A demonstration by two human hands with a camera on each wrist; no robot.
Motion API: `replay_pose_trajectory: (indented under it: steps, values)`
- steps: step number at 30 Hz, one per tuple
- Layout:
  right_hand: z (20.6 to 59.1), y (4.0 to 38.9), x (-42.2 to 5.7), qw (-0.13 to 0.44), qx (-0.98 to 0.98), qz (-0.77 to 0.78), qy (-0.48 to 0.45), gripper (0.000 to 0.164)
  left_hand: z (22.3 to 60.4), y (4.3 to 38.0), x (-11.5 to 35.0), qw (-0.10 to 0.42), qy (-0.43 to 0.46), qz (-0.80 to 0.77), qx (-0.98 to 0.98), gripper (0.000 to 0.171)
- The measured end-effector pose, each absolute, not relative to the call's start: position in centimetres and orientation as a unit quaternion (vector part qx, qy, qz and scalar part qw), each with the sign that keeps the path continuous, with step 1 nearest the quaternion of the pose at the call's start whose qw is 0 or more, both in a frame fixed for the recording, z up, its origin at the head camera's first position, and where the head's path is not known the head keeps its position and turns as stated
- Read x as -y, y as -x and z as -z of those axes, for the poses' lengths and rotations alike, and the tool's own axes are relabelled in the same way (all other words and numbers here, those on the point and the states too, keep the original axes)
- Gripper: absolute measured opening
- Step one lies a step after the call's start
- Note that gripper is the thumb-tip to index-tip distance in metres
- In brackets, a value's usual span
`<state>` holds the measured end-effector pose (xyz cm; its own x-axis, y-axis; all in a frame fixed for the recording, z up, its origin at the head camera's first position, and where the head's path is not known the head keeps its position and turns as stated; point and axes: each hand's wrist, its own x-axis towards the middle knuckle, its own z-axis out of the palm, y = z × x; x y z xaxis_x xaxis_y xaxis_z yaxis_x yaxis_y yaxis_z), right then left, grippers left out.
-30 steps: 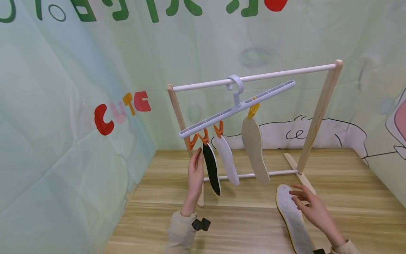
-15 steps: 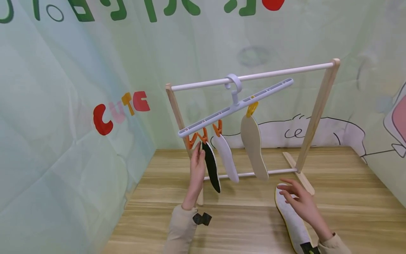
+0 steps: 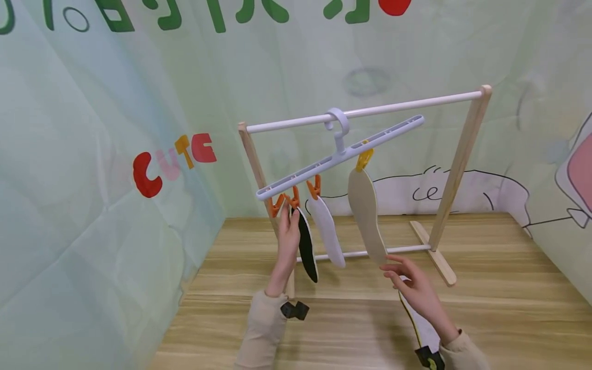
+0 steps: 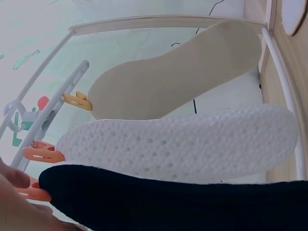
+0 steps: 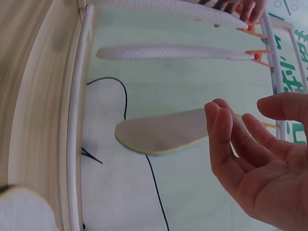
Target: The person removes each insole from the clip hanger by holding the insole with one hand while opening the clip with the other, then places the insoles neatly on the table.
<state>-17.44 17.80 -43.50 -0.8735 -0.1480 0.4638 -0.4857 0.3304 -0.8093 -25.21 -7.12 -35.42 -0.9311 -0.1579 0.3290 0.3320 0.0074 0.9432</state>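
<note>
A black insole (image 3: 307, 252) hangs from an orange clip (image 3: 295, 198) on a tilted pale hanger (image 3: 324, 164). My left hand (image 3: 289, 236) is at its upper end, thumb and fingertips right by the clip; I cannot tell whether they pinch it. Beside it hangs a white insole (image 4: 178, 142), dimpled in the left wrist view. A beige insole (image 3: 363, 205) dangles from a yellow clip (image 3: 364, 159). Near its lower tip is my right hand (image 3: 413, 282), its fingers loosely bent and holding nothing. Beneath that hand a grey insole (image 3: 423, 326) with a yellow edge lies on the table.
The hanger hooks over the white top rail (image 3: 411, 105) of a wooden-post rack. A lower rail (image 3: 407, 250) runs behind the insoles. Another orange clip (image 3: 277, 206) sits at the hanger's left end. A printed cloth (image 3: 92, 246) encloses the wooden table (image 3: 342, 329).
My right hand has moved left and slightly up, from over the grey insole to the beige insole's tip. The left hand has shifted slightly up and right, onto the top of the black insole.
</note>
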Motion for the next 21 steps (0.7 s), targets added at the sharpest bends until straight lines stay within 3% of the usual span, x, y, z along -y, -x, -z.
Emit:
replay_pose_trajectory:
  steps: [21]
  values:
    - [42.4, 20.8, -10.5, 0.113, 0.781, -0.561, -0.252, 0.031, 34.2, 25.4, 7.1, 0.156, 0.07, 0.708, 0.685, 0.049]
